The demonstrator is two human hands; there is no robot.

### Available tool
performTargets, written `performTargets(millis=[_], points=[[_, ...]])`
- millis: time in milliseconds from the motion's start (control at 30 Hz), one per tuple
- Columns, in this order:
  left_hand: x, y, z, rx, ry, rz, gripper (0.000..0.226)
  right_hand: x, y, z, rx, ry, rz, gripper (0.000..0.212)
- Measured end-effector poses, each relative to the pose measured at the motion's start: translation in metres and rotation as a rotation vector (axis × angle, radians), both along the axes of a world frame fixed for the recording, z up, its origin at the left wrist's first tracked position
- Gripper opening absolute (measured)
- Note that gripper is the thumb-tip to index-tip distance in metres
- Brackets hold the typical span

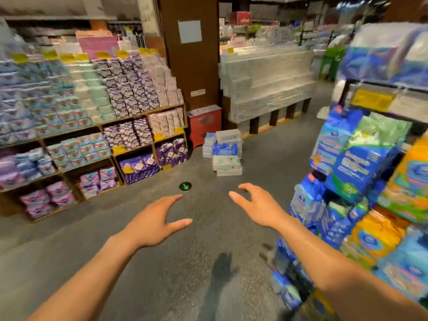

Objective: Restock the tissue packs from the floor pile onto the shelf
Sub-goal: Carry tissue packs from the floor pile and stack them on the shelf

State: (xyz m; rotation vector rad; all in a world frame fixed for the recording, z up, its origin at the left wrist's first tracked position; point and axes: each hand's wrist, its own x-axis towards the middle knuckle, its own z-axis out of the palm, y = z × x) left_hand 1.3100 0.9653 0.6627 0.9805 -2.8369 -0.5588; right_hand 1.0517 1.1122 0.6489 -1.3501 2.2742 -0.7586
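Observation:
A pile of tissue packs, white, pale green and blue, stands on the grey floor ahead, near a brown pillar. My left hand and my right hand are both stretched out in front of me above the floor, fingers spread and holding nothing. Both hands are well short of the pile. On the right a shelf carries blue, green and orange tissue packs. The whole view is motion-blurred.
Wooden shelves full of purple and pink packs line the left side. A brown pillar with a red box at its foot stands ahead. Stacked white goods fill the back right. A green arrow sticker marks the floor.

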Motion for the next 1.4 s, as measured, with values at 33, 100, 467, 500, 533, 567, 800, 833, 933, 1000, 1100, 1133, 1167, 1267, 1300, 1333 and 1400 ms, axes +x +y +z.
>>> performTargets(millis=[33,100,467,500,533,567,800,833,933,1000,1100,1133,1167,1267,1300,1333,1400], points=[[-0.016,-0.026,0.005,0.004,0.004,0.007,0.087,-0.015,-0.026,0.005,0.012,-0.003,0.011,0.078],[-0.049,-0.077,0.013,-0.014,0.018,0.019,0.086,-0.045,-0.079,0.014,0.038,0.039,0.050,0.079],[-0.205,-0.365,-0.016,0.020,0.067,0.017,0.100,-0.187,-0.357,-0.005,0.125,0.172,0.051,0.079],[-0.223,-0.395,-0.017,0.004,0.077,-0.006,0.107,-0.202,-0.385,-0.010,0.127,0.157,0.028,0.081],[-0.242,-0.427,-0.019,-0.014,0.084,-0.028,0.114,-0.217,-0.413,-0.015,0.125,0.153,0.005,0.085],[-0.261,-0.458,-0.020,-0.022,0.081,-0.047,0.116,-0.235,-0.440,-0.023,0.118,0.139,-0.019,0.091],[-0.411,-0.631,-0.015,-0.017,-0.005,-0.203,0.085,-0.350,-0.576,-0.016,0.140,0.071,-0.190,0.068],[-0.434,-0.650,-0.016,-0.011,0.005,-0.230,0.083,-0.365,-0.591,-0.012,0.144,0.049,-0.207,0.064],[-0.505,-0.706,-0.027,-0.003,0.060,-0.298,0.078,-0.423,-0.637,-0.014,0.134,0.034,-0.219,0.052],[-0.553,-0.743,-0.041,0.013,0.057,-0.316,0.078,-0.467,-0.669,-0.021,0.162,0.042,-0.208,0.052],[-0.623,-0.802,-0.068,0.044,0.004,-0.301,0.086,-0.534,-0.724,-0.032,0.161,0.044,-0.197,0.052],[-0.646,-0.822,-0.075,0.052,-0.009,-0.289,0.090,-0.558,-0.744,-0.034,0.170,0.025,-0.194,0.051],[-0.667,-0.841,-0.082,0.061,-0.017,-0.273,0.093,-0.582,-0.764,-0.035,0.167,0.014,-0.188,0.050],[-0.724,-0.893,-0.092,0.094,-0.031,-0.237,0.099,-0.648,-0.818,-0.032,0.185,0.005,-0.154,0.050],[-0.741,-0.908,-0.094,0.101,-0.025,-0.220,0.102,-0.668,-0.836,-0.031,0.187,0.015,-0.136,0.051],[-0.757,-0.923,-0.096,0.104,-0.019,-0.201,0.105,-0.686,-0.854,-0.028,0.208,0.018,-0.129,0.051],[-0.785,-0.952,-0.099,0.113,-0.024,-0.170,0.106,-0.719,-0.890,-0.027,0.261,0.016,-0.130,0.052]])
